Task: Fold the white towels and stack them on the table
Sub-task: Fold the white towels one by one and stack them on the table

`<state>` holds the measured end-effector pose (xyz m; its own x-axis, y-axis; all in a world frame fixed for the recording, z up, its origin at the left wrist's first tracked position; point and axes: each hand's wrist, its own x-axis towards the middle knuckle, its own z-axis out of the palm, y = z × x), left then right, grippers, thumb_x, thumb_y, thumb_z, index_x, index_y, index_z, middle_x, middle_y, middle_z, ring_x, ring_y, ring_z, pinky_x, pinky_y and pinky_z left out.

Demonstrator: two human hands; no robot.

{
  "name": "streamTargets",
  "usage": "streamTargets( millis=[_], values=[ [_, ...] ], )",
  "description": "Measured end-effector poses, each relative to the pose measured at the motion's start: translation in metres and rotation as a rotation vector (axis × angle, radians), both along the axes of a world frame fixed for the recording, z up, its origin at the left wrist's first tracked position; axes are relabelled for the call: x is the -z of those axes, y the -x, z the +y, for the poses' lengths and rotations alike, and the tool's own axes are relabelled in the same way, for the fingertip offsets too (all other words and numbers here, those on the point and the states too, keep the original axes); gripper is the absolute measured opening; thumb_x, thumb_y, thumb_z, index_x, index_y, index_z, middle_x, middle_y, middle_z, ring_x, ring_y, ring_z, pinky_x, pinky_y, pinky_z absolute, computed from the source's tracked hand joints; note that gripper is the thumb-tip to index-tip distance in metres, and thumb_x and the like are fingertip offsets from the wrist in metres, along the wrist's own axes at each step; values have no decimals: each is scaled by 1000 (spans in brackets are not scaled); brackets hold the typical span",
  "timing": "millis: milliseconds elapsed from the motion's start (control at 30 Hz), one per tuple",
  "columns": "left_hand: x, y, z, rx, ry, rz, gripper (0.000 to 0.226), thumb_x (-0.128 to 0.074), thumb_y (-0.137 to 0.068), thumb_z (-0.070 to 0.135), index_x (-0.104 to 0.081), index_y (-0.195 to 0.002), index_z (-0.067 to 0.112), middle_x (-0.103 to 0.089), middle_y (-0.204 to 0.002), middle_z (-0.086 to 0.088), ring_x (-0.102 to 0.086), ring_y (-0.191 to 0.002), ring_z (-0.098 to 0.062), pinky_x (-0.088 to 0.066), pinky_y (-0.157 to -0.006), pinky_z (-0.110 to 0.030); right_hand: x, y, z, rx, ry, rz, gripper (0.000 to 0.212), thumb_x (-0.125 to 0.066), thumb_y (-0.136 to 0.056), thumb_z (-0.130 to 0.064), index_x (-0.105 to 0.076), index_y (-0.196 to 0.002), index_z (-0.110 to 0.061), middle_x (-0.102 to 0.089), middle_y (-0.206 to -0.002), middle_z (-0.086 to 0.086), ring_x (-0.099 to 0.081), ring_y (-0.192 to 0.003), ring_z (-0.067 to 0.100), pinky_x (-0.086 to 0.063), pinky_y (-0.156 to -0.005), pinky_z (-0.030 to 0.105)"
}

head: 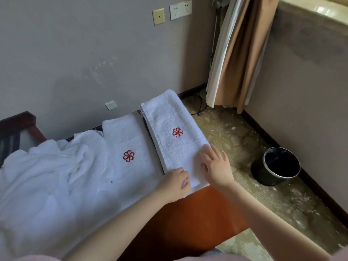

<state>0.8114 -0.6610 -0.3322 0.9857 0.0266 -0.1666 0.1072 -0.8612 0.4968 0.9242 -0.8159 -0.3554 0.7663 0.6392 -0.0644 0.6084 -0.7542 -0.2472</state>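
Observation:
A folded white towel [169, 125] with a red flower emblem lies lengthwise along the right edge of the reddish wooden table [197, 219]. My right hand [216, 166] rests flat on its near end, fingers spread. My left hand [176, 182] has its fingers curled at the towel's near left corner, gripping the edge. To the left lies another white towel [130, 147] with the same emblem, partly spread. A crumpled heap of white towels [47, 176] covers the table's left part.
A black waste bin [276, 166] stands on the patterned floor to the right of the table. Beige curtains [237, 53] hang in the corner. A dark wooden chair back [15, 129] is at the far left, by the wall.

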Motion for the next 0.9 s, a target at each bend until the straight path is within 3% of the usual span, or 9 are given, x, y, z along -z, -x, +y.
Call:
streamTargets(
  millis=[100,200,400,533,633,733,800,900],
  values=[
    [-6,4,8,-82,48,-112,15,-50,-92,12,-61,-93,2,-56,-93,-7,-53,-83,-21,-42,-70,-29,-17,9,11,17,-113,-74,38,-64,-82,-11,-63,-120,-9,-46,-143,17,-37,-137,38,-33,-105,56],
    [-16,8,26,-212,78,-209,16,-50,-94,14,-62,-97,4,-55,-97,-3,-54,-84,-18,-39,-69,-23,-34,23,29,30,-275,-103,36,-73,-73,-5,-68,-109,-5,-59,-126,19,-53,-121,40,-44,-92,51],
    [-45,40,90,-355,148,-392,11,-55,-89,5,-64,-93,0,-61,-95,-12,-58,-87,-26,-48,-77,-35,-59,73,95,24,-358,-16,40,-56,-90,-13,-55,-130,-13,-57,-130,7,-52,-117,29,-46,-90,43],
    [-61,89,148,-396,147,-515,9,-58,-84,-1,-65,-91,-2,-62,-96,-15,-59,-91,-31,-47,-82,-36,-75,123,151,73,-420,66,43,-55,-90,-14,-51,-133,-12,-59,-122,7,-60,-103,29,-47,-82,35],
    [-74,133,196,-407,42,-603,14,-61,-79,-4,-66,-92,-2,-64,-97,-16,-59,-94,-35,-46,-84,-38,-89,160,195,52,-478,109,40,-57,-90,-15,-51,-130,-14,-62,-116,2,-62,-97,22,-45,-79,30],
    [-91,171,234,-430,-26,-685,16,-61,-75,-5,-66,-90,-4,-63,-95,-18,-59,-92,-39,-47,-82,-40,-102,192,238,-13,-481,205,40,-58,-91,-18,-50,-130,-15,-62,-114,1,-62,-96,19,-46,-81,30],
    [-103,189,250,-404,-50,-733,17,-56,-79,2,-66,-90,-3,-62,-97,-16,-58,-94,-36,-44,-87,-35,-108,211,264,-68,-476,282,40,-60,-92,-23,-51,-130,-14,-62,-114,2,-62,-97,20,-39,-79,24],
    [-117,210,272,-460,-52,-777,28,-46,-82,16,-66,-91,-1,-61,-100,-15,-57,-96,-31,-40,-89,-28,-115,234,299,-104,-537,536,47,-63,-91,-35,-49,-132,-17,-59,-118,1,-59,-104,20,-40,-85,23]
  ],
)
